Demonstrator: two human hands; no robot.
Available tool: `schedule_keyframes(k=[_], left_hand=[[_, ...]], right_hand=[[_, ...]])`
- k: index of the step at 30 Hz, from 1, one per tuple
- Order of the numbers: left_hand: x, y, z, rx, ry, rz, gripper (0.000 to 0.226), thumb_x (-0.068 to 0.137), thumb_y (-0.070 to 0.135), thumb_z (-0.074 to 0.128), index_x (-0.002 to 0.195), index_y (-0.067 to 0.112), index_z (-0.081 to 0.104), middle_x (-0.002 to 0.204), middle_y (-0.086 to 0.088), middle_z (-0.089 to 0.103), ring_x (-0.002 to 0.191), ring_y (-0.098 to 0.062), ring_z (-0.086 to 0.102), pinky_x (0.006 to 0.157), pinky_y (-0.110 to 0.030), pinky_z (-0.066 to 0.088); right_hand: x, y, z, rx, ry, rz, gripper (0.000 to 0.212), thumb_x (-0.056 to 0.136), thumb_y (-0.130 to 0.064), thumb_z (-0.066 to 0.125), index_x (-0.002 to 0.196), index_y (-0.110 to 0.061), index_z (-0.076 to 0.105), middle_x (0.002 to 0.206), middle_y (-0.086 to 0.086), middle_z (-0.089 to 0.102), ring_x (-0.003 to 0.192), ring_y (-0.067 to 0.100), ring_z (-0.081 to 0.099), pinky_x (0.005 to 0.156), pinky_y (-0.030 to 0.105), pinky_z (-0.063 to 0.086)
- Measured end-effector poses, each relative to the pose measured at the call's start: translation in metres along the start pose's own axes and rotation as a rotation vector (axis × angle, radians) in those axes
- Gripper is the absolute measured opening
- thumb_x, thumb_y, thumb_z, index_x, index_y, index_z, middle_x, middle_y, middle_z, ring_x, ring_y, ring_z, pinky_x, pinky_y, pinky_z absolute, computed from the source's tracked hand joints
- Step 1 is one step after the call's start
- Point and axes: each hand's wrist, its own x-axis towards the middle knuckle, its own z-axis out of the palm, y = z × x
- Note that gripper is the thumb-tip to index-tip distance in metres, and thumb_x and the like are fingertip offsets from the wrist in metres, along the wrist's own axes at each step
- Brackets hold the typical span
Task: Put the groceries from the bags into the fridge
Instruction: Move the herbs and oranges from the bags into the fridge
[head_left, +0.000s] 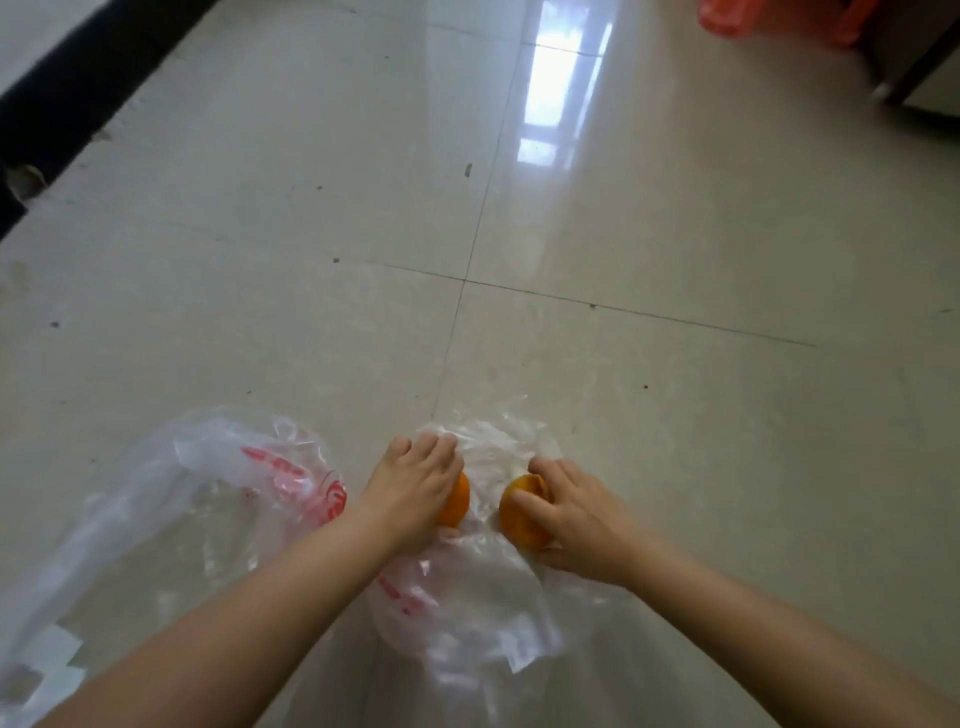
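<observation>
Orange fruits (514, 512), clear red-printed bags (208, 499), pale tiles (675, 260).

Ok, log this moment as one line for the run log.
stage: unbagging | left hand: on left orange | right hand: on right orange | clear bag: on floor

The floor (675, 234) is pale glossy tile with thin dark joints. Two crumpled clear plastic bags lie on it: a red-printed bag (197, 499) at left and another bag (467, 587) beside it. An orange-red bag (727, 18) lies well apart at the far edge.

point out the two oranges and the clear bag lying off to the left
left orange (456, 501), head view, the bare right edge beside the left hand
right orange (519, 512), head view, its front face
clear bag (171, 499), head view, its crumpled middle
</observation>
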Motion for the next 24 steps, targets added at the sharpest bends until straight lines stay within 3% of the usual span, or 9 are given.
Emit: schedule_keyframes(k=[4,6,8,12,15,18,21,22,24], left_hand=[[-0.014,-0.003,-0.007,-0.345,-0.150,-0.002,0.049,0.090,0.041,0.050,0.130,0.015,0.042,0.130,-0.008,0.041,0.117,-0.024,0.046,0.095,-0.031,0.039],[-0.018,-0.004,-0.009,-0.443,-0.277,0.003,0.055,0.086,0.036,0.058,0.135,0.017,0.039,0.130,-0.007,0.041,0.116,-0.023,0.048,0.095,-0.030,0.041],[-0.021,-0.002,-0.010,-0.420,-0.346,0.030,0.067,0.083,0.034,0.064,0.141,0.020,0.033,0.133,-0.007,0.039,0.120,-0.024,0.047,0.098,-0.031,0.041],[-0.017,0.004,-0.006,-0.299,-0.462,-0.061,0.077,0.077,0.037,0.071,0.142,0.022,0.032,0.138,-0.006,0.044,0.125,-0.024,0.047,0.100,-0.034,0.041],[-0.021,0.003,-0.007,-0.021,-0.420,-0.081,0.060,0.077,0.042,0.069,0.128,0.017,0.049,0.130,-0.007,0.052,0.120,-0.026,0.054,0.095,-0.036,0.046],[-0.026,-0.003,-0.003,0.107,-0.316,-0.045,0.062,0.080,0.042,0.065,0.133,0.016,0.045,0.132,-0.010,0.046,0.122,-0.026,0.048,0.094,-0.034,0.045],[-0.035,-0.007,-0.002,0.075,-0.087,0.104,0.073,0.052,0.054,0.080,0.112,0.015,0.065,0.113,-0.013,0.062,0.095,-0.029,0.064,0.072,-0.031,0.054],[-0.036,-0.006,0.002,0.036,-0.005,0.147,0.078,0.047,0.058,0.081,0.111,0.015,0.066,0.113,-0.014,0.062,0.095,-0.030,0.065,0.074,-0.033,0.054],[-0.035,0.001,-0.005,-0.054,-0.123,0.146,0.081,0.067,0.056,0.070,0.135,0.019,0.046,0.139,-0.013,0.039,0.125,-0.032,0.044,0.100,-0.040,0.040]], right_hand=[[-0.014,-0.005,0.004,0.048,-0.060,-0.020,0.064,0.049,-0.044,0.076,0.107,-0.022,0.060,0.093,0.011,0.066,0.072,0.027,0.064,0.057,0.028,0.053],[-0.013,-0.008,0.002,0.118,-0.082,0.004,0.066,0.067,-0.039,0.071,0.126,-0.019,0.048,0.115,0.018,0.055,0.096,0.036,0.058,0.079,0.036,0.050],[-0.009,-0.011,0.005,0.137,-0.088,0.020,0.067,0.078,-0.036,0.062,0.136,-0.021,0.033,0.130,0.017,0.043,0.113,0.033,0.048,0.093,0.038,0.041],[-0.011,-0.013,0.007,0.175,-0.078,0.021,0.067,0.076,-0.031,0.065,0.135,-0.020,0.036,0.128,0.017,0.046,0.110,0.033,0.049,0.090,0.035,0.041],[-0.020,-0.006,0.010,0.244,-0.060,0.000,0.068,0.072,-0.031,0.069,0.132,-0.017,0.042,0.123,0.016,0.050,0.106,0.033,0.053,0.083,0.032,0.042],[-0.032,0.000,0.013,0.361,-0.035,0.008,0.063,0.077,-0.029,0.067,0.133,-0.014,0.042,0.125,0.015,0.049,0.110,0.032,0.051,0.085,0.032,0.042],[-0.042,0.001,0.012,0.503,0.007,0.070,0.066,0.073,-0.029,0.073,0.130,-0.013,0.046,0.125,0.013,0.051,0.111,0.028,0.052,0.088,0.028,0.042],[-0.044,0.001,0.011,0.530,0.027,0.081,0.067,0.070,-0.027,0.075,0.129,-0.013,0.047,0.124,0.012,0.052,0.111,0.027,0.052,0.087,0.027,0.042],[-0.046,0.002,0.008,0.568,0.057,0.098,0.070,0.065,-0.023,0.078,0.127,-0.012,0.048,0.124,0.011,0.053,0.111,0.027,0.053,0.088,0.027,0.043]])
